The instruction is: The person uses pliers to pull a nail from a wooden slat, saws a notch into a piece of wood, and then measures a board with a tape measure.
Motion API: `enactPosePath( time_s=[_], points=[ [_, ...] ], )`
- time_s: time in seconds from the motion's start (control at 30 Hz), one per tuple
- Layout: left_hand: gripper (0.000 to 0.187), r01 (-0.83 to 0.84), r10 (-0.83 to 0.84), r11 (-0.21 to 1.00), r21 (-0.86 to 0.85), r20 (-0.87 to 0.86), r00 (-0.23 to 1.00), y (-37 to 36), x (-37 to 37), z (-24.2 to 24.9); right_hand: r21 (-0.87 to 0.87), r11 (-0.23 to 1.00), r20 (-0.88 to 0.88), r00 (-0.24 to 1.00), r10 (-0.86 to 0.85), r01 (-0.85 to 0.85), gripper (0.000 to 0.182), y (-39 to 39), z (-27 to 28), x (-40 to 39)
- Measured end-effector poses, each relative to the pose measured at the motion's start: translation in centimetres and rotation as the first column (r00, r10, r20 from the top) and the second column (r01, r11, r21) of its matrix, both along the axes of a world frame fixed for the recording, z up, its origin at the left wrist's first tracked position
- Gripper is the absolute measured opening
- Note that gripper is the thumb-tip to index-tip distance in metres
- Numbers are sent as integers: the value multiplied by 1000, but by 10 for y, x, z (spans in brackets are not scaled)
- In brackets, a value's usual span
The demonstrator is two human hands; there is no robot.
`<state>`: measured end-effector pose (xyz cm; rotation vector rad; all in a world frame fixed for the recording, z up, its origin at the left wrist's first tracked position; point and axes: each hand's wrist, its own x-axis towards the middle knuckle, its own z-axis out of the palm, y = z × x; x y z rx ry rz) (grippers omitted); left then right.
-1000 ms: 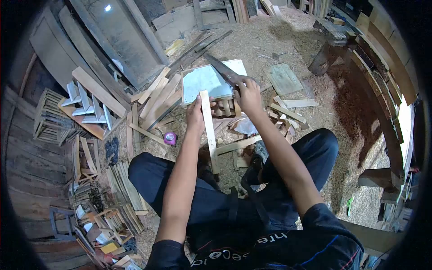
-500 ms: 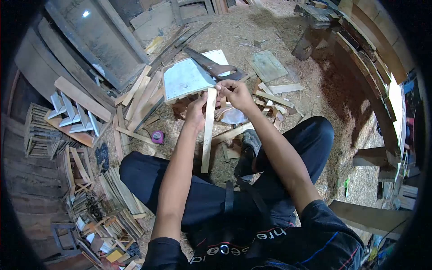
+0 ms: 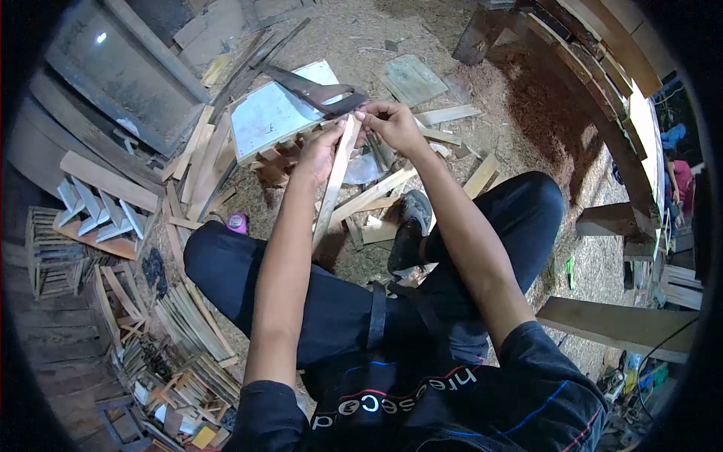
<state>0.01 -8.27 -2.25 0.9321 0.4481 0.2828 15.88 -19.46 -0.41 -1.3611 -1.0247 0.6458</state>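
A narrow wooden strip (image 3: pixel 338 175) slants from my hands down toward my lap. My left hand (image 3: pixel 319 157) is closed around its upper part, with some fingers hidden behind the wood. At the strip's far end, my right hand (image 3: pixel 395 129) pinches with thumb and forefinger; whether anything small is also in that pinch cannot be made out. Just beyond my fingertips a handsaw (image 3: pixel 310 90) rests across a white board (image 3: pixel 263 120). Beneath and around the hands lie several wood offcuts (image 3: pixel 380 188).
A pink tape measure (image 3: pixel 237 222) lies by my left knee. Stacked slats (image 3: pixel 192 324) and small frames fill the left side. A wooden beam (image 3: pixel 614 328) juts in at right, below a curved timber structure (image 3: pixel 580 75). Farther right is a person in red (image 3: pixel 681 184).
The view has shifted, so the surroundings appear farther left and higher. The strip has tilted, its near end swinging left. Both hands stay at its upper end.
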Motion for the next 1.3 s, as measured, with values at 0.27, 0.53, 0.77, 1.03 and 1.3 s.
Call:
enactPosePath(
  time_s=[0.27, 0.53, 0.77, 1.03, 1.3],
  points=[
    [42, 230, -173, 940, 250, -232, 957, -2, -8, -38, -61, 988, -131, 981, -146, 139, 20, -3, -58, 12],
    [41, 189, -92, 926, 327, -288, 953, 10, -26, -51, -56, 986, -355, 920, -167, 157, 18, -2, -62, 22],
    [45, 82, -20, 948, 308, -199, 980, 15, -38, 6, 89, 989, -439, 896, -69, 120, 22, 14, -12, 12],
    [40, -467, 465, 882, 56, 52, 884, 43, -74, 23, -196, 968, 105, 979, 176, -153, 28, 11, -7, -13],
    [40, -543, 543, 839, -34, 83, 835, 39, -79, 14, -117, 932, -19, 939, 343, -342, 30, 21, -12, -84]
  ],
)
